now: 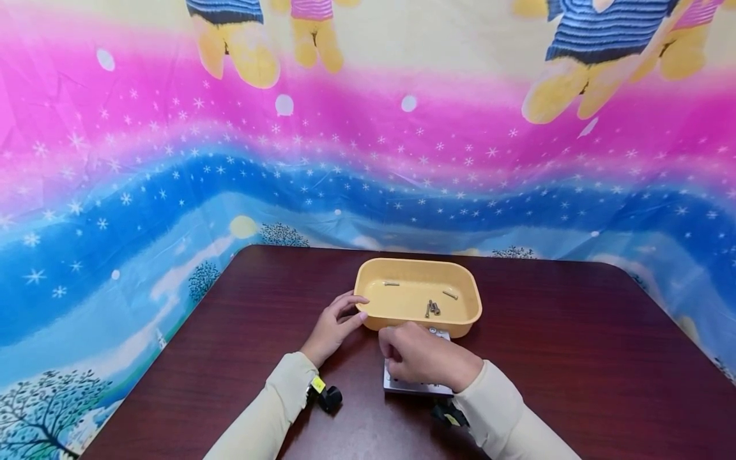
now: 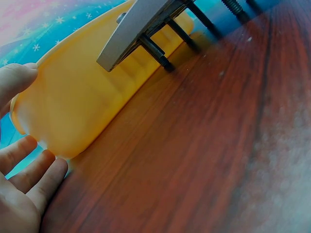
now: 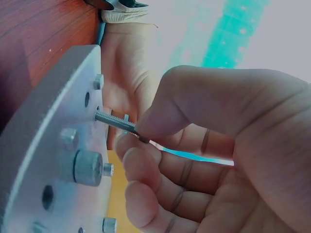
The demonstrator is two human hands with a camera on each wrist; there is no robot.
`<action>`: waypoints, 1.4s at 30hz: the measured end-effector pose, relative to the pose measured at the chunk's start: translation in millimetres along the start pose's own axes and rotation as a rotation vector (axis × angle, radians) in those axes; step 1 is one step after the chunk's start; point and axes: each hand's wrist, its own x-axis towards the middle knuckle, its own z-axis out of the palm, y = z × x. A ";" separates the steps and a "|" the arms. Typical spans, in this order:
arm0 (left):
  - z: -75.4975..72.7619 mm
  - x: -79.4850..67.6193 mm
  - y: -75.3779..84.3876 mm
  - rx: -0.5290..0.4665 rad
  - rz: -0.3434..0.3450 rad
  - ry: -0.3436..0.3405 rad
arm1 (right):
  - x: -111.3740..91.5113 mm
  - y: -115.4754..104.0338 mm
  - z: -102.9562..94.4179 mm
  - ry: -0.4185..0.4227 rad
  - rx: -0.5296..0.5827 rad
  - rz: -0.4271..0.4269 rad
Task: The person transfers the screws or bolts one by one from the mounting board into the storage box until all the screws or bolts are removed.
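Note:
My right hand (image 1: 428, 354) pinches a metal screw (image 3: 115, 121) between thumb and fingertips. The screw's threaded end is right at a hole in a thick silver metal plate (image 1: 397, 386). Cap-head screws of different sizes, including a large one (image 3: 88, 168), sit in other holes of the plate. Beneath the plate, dark threaded shanks (image 2: 154, 50) stick out toward the table. My left hand (image 1: 329, 331) grips the near left corner of a yellow plastic box (image 1: 402, 301), one finger over the rim and the thumb against the outer wall. In the head view my right hand covers much of the plate.
Several loose screws (image 1: 432, 309) lie inside the box, with single ones (image 1: 391, 284) farther back. The box stands just behind the plate on a dark red wooden table (image 1: 546, 358). A patterned cloth (image 1: 368, 147) hangs behind the table's far edge.

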 end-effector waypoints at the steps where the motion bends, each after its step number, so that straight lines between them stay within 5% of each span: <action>1: 0.0 0.3 0.5 0.001 0.002 -0.001 | -0.2 0.2 -1.1 -0.002 0.003 0.004; 17: 0.0 8.2 7.3 0.015 0.010 -0.001 | -3.3 4.2 -16.2 0.018 0.006 0.040; 31: -4.5 -2.1 2.0 0.012 -0.025 0.016 | -1.5 4.3 -17.3 0.001 0.016 0.025; 42: 0.2 -3.5 1.4 0.012 -0.012 0.006 | -13.4 12.5 -29.5 0.085 0.064 0.045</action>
